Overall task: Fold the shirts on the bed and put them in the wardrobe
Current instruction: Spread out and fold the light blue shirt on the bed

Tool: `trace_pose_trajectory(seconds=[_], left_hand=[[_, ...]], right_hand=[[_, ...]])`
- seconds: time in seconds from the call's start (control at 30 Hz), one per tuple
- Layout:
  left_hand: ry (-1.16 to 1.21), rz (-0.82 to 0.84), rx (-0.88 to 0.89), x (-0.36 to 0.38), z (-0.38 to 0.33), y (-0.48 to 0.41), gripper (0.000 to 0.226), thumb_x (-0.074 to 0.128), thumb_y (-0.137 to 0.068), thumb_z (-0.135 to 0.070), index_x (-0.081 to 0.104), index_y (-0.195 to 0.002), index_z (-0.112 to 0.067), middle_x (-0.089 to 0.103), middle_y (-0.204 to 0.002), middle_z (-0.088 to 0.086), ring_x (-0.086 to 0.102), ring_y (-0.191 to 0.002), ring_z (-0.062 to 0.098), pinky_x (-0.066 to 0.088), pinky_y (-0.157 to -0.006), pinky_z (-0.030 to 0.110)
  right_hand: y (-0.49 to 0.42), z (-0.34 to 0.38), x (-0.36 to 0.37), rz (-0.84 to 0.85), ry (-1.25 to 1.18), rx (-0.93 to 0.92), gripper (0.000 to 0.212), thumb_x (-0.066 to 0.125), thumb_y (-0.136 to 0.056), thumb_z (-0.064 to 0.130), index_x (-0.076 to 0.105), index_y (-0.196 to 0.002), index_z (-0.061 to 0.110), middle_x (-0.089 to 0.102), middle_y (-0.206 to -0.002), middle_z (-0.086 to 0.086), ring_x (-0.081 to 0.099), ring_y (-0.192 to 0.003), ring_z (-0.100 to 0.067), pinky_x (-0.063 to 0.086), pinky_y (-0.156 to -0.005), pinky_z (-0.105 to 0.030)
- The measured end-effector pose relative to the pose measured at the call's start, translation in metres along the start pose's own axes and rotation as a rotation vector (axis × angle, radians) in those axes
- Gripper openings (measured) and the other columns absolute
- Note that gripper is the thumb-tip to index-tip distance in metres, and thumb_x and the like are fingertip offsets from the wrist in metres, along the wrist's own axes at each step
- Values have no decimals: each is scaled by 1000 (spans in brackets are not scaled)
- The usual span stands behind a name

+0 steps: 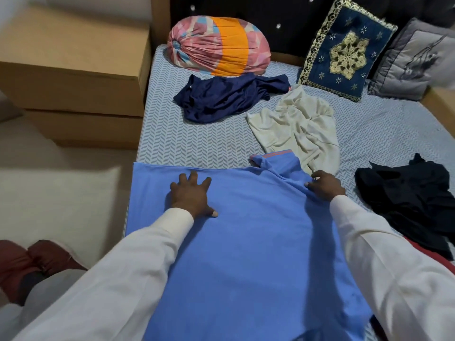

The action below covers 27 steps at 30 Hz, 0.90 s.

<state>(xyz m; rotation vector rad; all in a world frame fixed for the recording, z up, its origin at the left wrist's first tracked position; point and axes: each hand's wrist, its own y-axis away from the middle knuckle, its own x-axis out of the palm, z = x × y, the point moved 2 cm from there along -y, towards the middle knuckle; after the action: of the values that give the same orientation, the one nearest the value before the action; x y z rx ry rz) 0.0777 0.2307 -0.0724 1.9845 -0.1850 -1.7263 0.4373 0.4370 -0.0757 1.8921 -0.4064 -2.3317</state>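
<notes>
The bed's chevron-print blue-grey sheet [187,141] fills mid-frame. At lower centre a smooth sky-blue polo shirt [246,242] lies flat, its hem cut off below. Above it lie a crumpled navy shirt [221,99], a wrinkled cream shirt [295,124] and, at right, a shapeless black heap of cloth [406,193]. The left hand [190,195] presses flat with its fingers splayed, and the right hand [325,185] pinches fabric beside the collar.

- bed [197,139]: blue-grey chevron sheet; dark button-tufted headboard [270,20] at far end
- cardboard boxes [73,70]: two, stacked, just beside bed's left edge
- floor [61,193]: pale (material unclear)
- bolster [219,48], blue cushion [347,50], grey cushion [408,62] along headboard
</notes>
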Motion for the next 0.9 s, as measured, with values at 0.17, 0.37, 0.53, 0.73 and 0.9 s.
trace_pose_trajectory(seconds=[0.17, 0.37, 0.53, 0.73, 0.9], left_hand=[[3, 52, -107, 4, -5, -3, 119, 66, -68, -78, -5, -156, -39, -9, -164, 6, -2, -147, 46, 28, -104, 69], [27, 30, -150, 6, 2, -9, 130, 64, -60, -85, -11, -155, -38, -11, -165, 2, -5, -147, 48, 30, -101, 71], [-18, -155, -125, 18, 4, 12, 113, 57, -71, -82, 10, -157, -26, 13, -162, 10, 15, -146, 40, 28, -106, 59], [52, -465, 262, 66, -40, 85, 44, 75, -74, -28, 64, -115, -16, 59, -111, 8, 57, -94, 33, 50, -77, 45], [132, -306, 503, 88, -82, 133, 36, 62, -88, -34, 58, -121, -20, 53, -112, 5, 54, -100, 31, 48, -79, 39]], right_hand=[[-8, 10, -13, -132, -43, 7, 18, 64, -89, 31, 68, -101, 18, 67, -117, -19, 62, -110, -37, 48, -91, -40], [-13, 11, -23, -203, -122, 75, 33, 62, -89, 24, 52, -120, 20, 61, -122, -20, 57, -117, -40, 42, -97, -49], [38, -14, -8, -277, -303, -43, 35, 61, -90, 23, 52, -123, 17, 63, -115, -20, 58, -110, -41, 45, -92, -48], [148, -97, 21, -509, -523, 64, 44, 40, -76, 16, 62, -111, 1, 61, -106, -28, 53, -104, -44, 36, -96, -47], [201, -156, 49, -299, -478, 268, 42, 53, -86, 32, 63, -111, -1, 63, -112, -31, 56, -108, -46, 41, -94, -47]])
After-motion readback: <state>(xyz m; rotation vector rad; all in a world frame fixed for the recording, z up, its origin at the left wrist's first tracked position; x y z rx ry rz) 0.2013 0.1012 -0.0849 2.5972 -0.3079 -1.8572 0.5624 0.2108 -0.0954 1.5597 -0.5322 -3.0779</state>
